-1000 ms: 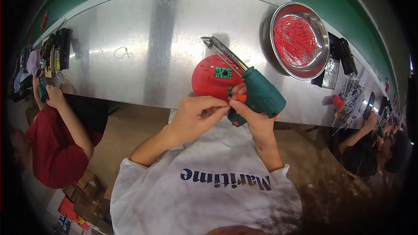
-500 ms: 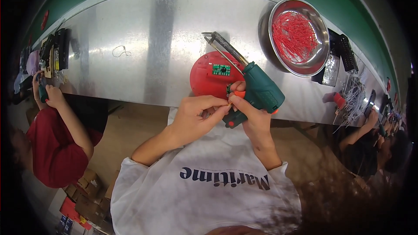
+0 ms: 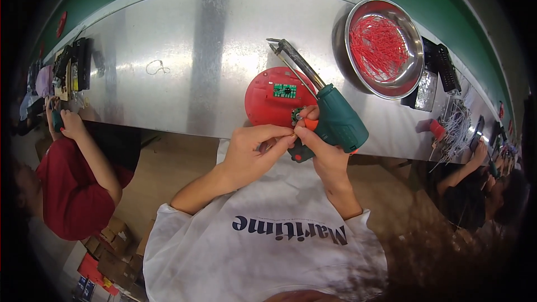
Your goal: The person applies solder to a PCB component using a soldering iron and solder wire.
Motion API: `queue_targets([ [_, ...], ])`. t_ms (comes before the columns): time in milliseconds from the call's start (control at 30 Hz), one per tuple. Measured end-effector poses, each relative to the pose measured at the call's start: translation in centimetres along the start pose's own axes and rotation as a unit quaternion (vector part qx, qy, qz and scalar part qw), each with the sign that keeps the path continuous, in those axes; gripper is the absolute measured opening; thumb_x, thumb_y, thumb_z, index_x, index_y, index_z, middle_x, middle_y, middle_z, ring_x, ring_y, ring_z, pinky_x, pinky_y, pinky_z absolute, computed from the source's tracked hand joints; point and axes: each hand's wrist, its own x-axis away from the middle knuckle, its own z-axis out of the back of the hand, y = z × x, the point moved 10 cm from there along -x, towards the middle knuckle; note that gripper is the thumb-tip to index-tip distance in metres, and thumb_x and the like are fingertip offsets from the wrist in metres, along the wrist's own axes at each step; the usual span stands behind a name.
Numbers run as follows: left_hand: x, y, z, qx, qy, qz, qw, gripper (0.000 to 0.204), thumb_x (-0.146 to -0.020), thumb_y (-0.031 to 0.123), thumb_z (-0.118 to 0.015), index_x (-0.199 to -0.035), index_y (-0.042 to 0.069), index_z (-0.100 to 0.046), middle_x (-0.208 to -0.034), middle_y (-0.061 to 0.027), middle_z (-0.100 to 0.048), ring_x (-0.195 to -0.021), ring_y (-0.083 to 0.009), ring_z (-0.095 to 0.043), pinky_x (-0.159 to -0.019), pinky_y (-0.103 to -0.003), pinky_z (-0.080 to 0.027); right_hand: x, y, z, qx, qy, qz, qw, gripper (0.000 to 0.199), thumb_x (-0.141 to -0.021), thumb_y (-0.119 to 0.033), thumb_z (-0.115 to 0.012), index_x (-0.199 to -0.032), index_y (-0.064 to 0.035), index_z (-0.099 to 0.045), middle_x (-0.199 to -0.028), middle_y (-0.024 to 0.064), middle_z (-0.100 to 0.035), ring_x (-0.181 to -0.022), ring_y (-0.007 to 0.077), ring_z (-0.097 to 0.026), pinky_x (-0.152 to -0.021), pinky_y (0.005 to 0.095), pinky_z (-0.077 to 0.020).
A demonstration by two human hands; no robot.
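Note:
My right hand (image 3: pixel 331 159) is wrapped round a green soldering gun (image 3: pixel 342 123) with an orange trigger. Its long metal tip and thin feed tube point up and left over the bench. My left hand (image 3: pixel 251 148) is closed in a pinch, its fingertips meeting my right thumb at a thin yellowish strand (image 3: pixel 294 133). Beneath the gun lies a round red disc (image 3: pixel 258 106), carrying a small green circuit board (image 3: pixel 285 90). A second green board (image 3: pixel 296 114) shows beside my right fingertips, partly hidden by them.
A steel bowl (image 3: pixel 414 72) of red wires stands at the right on the metal bench (image 3: pixel 168 28). White wires (image 3: pixel 453 134) lie farther right. A thin loop of wire (image 3: pixel 158 67) rests at left. Co-workers sit on both sides, one in a red shirt (image 3: pixel 78 190).
The soldering gun's tip has swung slightly right, and a bit more of the second board shows. My hands keep nearly the same pose.

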Motion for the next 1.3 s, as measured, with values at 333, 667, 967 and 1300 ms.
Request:
queue_targets([
  [333,-0.2,2.2,0.4,-0.073,0.051,-0.138,0.986,0.015,-0.082,-0.004,-0.07,-0.098,-0.003,-0.072,-0.081,-0.0142,-0.071,-0.067,-0.0206,-0.069,-0.06,-0.028,-0.053,-0.1,-0.4,0.6,0.018,0.031,0.023,0.999,0.028,-0.08,0.008,-0.072,-0.104,-0.0007,-0.06,-0.104,0.009,-0.062,-0.089,0.0122,-0.062,-0.079,0.0271,-0.052],
  [667,-1.5,1.1,3.0,-0.146,0.182,-0.14,0.962,0.013,-0.08,-0.002,-0.072,-0.092,0.001,-0.072,-0.126,-0.0144,-0.058,-0.1,-0.0231,-0.057,-0.076,-0.03,-0.048,1.0,-2.2,4.7,0.025,0.039,-0.035,0.998,0.025,-0.084,0.002,-0.067,-0.108,0.0002,-0.058,-0.106,0.0116,-0.061,-0.084,0.0153,-0.063,-0.067,0.0262,-0.049],
  [967,-2.5,0.6,2.6,-0.127,0.195,-0.119,0.965,0.007,-0.077,0.001,-0.072,-0.082,0.003,-0.068,-0.135,-0.0141,-0.053,-0.11,-0.0273,-0.052,-0.092,-0.037,-0.045,3.4,-3.2,6.7,0.218,-0.011,-0.051,0.975,0.022,-0.077,0.001,-0.071,-0.098,0.0047,-0.065,-0.084,0.0094,-0.064,-0.072,0.0128,-0.061,-0.062,0.0242,-0.0482],
  [1300,-2.6,0.4,2.6,-0.116,0.202,-0.111,0.966,0.007,-0.077,-0.001,-0.071,-0.081,0.003,-0.067,-0.132,-0.0131,-0.055,-0.11,-0.0249,-0.052,-0.093,-0.036,-0.044,3.8,-2.4,8.2,0.253,0.0,-0.091,0.963,0.022,-0.073,0.002,-0.071,-0.094,0.0053,-0.066,-0.082,0.0101,-0.063,-0.072,0.0166,-0.062,-0.066,0.0277,-0.0501],
])
